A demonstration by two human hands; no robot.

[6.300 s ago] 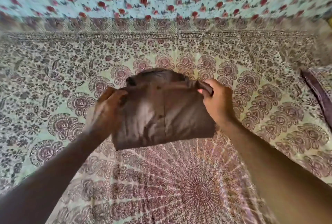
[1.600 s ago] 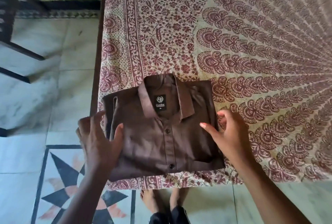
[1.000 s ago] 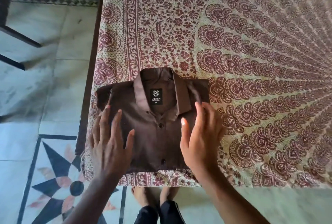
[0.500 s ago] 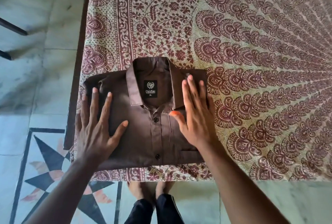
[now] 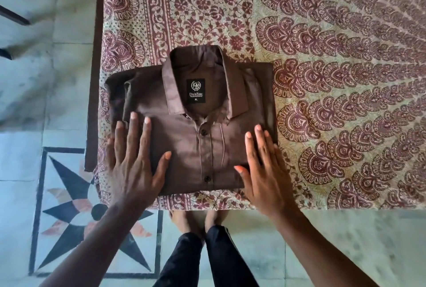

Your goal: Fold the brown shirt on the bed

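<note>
Where the patterned bedspread [image 5: 322, 79] reaches the near corner of the bed, the brown shirt [image 5: 191, 125] lies folded into a neat rectangle, collar up and label showing. The left hand [image 5: 133, 160] rests flat on its left side, fingers straight and spread; the right hand [image 5: 265, 171] lies flat along its right edge, fingers straight, holding nothing.

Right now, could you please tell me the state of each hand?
Left hand: open, fingers straight, flat on the brown shirt.
Right hand: open, fingers straight, flat on the shirt's right edge.
</note>
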